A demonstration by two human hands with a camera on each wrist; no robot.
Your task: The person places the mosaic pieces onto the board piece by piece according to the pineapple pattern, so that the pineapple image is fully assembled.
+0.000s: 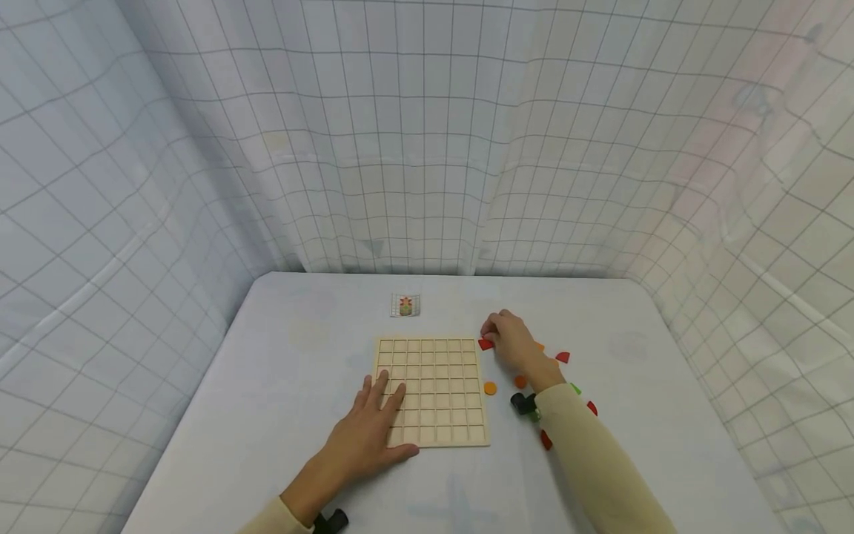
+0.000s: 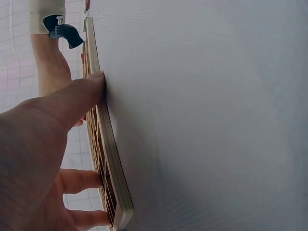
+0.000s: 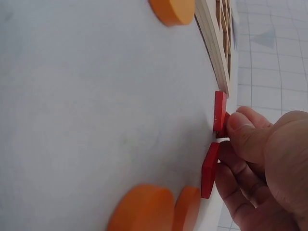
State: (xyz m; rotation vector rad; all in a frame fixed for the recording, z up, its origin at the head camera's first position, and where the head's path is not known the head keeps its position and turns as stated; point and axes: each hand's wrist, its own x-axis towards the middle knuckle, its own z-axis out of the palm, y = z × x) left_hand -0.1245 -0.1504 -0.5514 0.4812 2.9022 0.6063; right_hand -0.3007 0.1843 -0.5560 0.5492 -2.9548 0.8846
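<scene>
From over the head, I see one flat wooden board point(image 1: 444, 400) on the white table point(image 1: 280, 371), with seven little squares along its far edge. The left hand point(image 1: 363, 439) lies on it with straight, spread fingers, hiding some squares. The right hand point(image 1: 512, 341) is past the board's right edge, fingers bent at a red piece point(image 1: 485, 344). Three more red pieces point(image 1: 563, 357) lie near that arm; one is like a pie slice. I count two round orange pieces point(image 1: 490, 388), plus an orange bit point(image 1: 539, 346) peeking out by the hand. Two green bits point(image 1: 575, 389) are mostly hidden by the arm. One small card point(image 1: 405, 305) lies behind the board, its picture too tiny to make out. Thin cloth with lines point(image 1: 427, 148) hangs all around.

From the left wrist, the thumb presses the board's smooth, stripy side, and two fingertips touch its top. The rest of the hand is cut off.

From the right wrist, there are two shiny red pieces and a darker red bit by the thumb. I cannot tell if the fingers pinch it. Three thick orange pieces show, two cut off below.
</scene>
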